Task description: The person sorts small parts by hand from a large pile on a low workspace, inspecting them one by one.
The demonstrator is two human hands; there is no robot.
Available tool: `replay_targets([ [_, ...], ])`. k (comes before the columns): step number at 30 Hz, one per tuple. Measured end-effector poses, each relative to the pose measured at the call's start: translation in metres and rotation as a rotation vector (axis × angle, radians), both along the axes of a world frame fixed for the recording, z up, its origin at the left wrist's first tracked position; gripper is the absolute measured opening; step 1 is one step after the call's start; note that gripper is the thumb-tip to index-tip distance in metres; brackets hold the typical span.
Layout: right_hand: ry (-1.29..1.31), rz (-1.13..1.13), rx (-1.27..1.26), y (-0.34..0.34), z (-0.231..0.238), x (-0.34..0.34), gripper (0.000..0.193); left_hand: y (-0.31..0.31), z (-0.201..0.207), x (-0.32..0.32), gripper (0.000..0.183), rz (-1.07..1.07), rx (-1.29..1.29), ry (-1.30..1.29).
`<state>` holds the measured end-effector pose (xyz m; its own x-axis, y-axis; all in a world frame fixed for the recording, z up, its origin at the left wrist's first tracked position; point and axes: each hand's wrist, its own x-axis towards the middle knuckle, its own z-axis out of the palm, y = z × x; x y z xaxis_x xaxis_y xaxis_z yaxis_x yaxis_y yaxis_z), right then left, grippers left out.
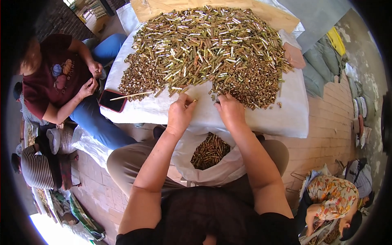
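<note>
A large heap of long brass-coloured metal pieces (204, 41), like threaded studs or sleeves, covers the white-clothed table (273, 122). Small nut-like metal pieces (249, 87) lie piled at its near right, and more small pieces (141, 75) at its near left. At the table's near side, my left hand (180, 112) is closed, with a small brass-coloured piece (195, 100) at its fingertips. My right hand (231, 112) has its fingers curled together at the edge of the right pile; what they hold is hidden. Between my knees, an open white sack (212, 176) holds many metal pieces (210, 151).
A phone (113, 100) lies at the table's left corner, a thin wooden stick (130, 95) across it. Another person (61, 77) sits left, hands together. Someone in a floral top (332, 196) bends at lower right. A wooden board (261, 14) backs the heap; filled sacks (320, 61) stand right.
</note>
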<state>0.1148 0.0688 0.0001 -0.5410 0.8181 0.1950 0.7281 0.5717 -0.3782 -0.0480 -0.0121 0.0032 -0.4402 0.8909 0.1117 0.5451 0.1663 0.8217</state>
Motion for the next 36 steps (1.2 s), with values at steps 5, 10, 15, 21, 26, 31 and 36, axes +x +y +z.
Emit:
replay_targets([
  [5,0.07,-0.007,-0.033,0.005,-0.006,0.009,0.018,-0.006,0.013,0.027,0.009,-0.136,-0.079,-0.607],
  [10,0.738,-0.096,-0.819,0.004,0.012,0.017,0.015,-0.013,0.015,0.037,0.005,-0.184,-0.025,-0.826],
  [15,0.824,-0.082,-0.952,-0.007,0.021,0.028,0.013,-0.014,0.012,0.048,0.006,-0.184,-0.04,-0.823],
  [21,0.566,-0.01,-0.775,-0.001,0.026,0.042,0.014,-0.011,0.01,0.062,0.008,-0.223,0.014,-0.796],
  [26,0.893,-0.029,-1.017,-0.004,0.026,0.049,0.016,-0.01,0.01,0.068,0.008,-0.211,0.023,-0.761],
  [31,0.86,-0.027,-1.077,-0.005,0.025,0.052,0.02,-0.01,0.01,0.072,0.007,-0.211,0.05,-0.731],
  [36,0.827,-0.032,-1.018,-0.005,0.022,0.05,0.022,-0.011,0.015,0.069,0.005,-0.219,0.018,-0.761],
])
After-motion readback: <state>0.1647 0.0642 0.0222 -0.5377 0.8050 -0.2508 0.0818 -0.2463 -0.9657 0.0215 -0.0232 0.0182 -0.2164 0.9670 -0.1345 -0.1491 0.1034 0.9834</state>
